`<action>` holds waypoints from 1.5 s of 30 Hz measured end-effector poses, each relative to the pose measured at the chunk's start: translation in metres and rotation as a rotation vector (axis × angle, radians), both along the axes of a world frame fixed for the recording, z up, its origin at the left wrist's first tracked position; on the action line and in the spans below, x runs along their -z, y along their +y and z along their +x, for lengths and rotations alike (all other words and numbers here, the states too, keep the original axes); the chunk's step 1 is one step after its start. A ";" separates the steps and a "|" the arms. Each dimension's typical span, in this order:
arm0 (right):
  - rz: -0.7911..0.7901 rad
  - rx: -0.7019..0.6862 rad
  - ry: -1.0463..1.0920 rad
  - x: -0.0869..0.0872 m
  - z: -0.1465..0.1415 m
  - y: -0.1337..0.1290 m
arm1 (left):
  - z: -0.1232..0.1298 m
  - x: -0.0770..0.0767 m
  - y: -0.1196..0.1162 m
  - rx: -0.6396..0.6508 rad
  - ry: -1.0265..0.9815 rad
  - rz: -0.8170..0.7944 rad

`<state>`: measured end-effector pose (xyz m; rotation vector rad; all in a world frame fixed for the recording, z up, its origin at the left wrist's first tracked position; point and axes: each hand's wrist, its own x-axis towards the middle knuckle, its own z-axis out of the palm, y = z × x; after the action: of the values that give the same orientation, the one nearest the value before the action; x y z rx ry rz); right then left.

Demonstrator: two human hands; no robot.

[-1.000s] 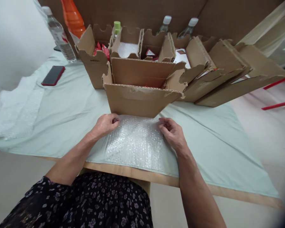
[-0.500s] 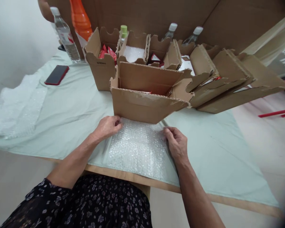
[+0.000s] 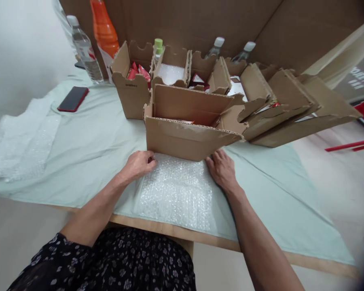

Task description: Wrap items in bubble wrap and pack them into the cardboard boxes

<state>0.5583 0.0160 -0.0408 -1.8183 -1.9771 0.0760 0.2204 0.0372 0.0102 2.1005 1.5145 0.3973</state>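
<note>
A sheet of bubble wrap [image 3: 177, 194] lies flat near the table's front edge, its far edge against a cardboard box [image 3: 182, 139]. My left hand [image 3: 139, 163], fingers curled in a pinch, is at the sheet's far left corner; its fingertips grip the edge there. At the far right corner, my right hand [image 3: 222, 169] rests on the cloth with fingers apart, close to the box's lower right corner. The box stands open at the top, with something red and white inside.
Several open cardboard boxes [image 3: 133, 97] stand in a row behind. Bottles [image 3: 86, 54] are at the back. A phone [image 3: 73, 99] and more bubble wrap [image 3: 24, 141] lie on the left of the green cloth [image 3: 94, 133].
My right hand has moved forward and slightly left, towards the box's lower corner, and its fingers have opened from a pinch. My left hand has stayed at its corner.
</note>
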 end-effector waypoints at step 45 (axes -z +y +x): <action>-0.133 -0.249 -0.087 -0.020 -0.098 -0.070 | 0.008 -0.009 -0.005 -0.007 0.338 0.006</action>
<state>0.4602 -0.0536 -0.0209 -1.6693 -2.3020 0.2135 0.2279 0.0318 0.0188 2.2513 1.7061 0.0471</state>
